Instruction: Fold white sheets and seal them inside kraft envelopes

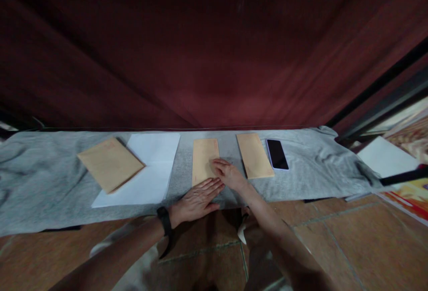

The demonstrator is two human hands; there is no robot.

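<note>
A tan envelope (203, 157) lies upright in the middle of a grey cloth (43, 179). My left hand (197, 199), with a black band on the wrist, lies flat with fingers stretched out on the envelope's near end. My right hand (229, 174) rests on the envelope's right edge, fingers extended and pressing down. A second tan envelope (254, 155) lies just right of it, untouched.
A stack of tan envelopes (110, 164) rests on white paper sheets (147, 179) at the left. A dark phone (277, 154) lies right of the envelopes. A dark red curtain (214, 50) hangs behind. More white paper (386, 157) sits at far right on tiled floor.
</note>
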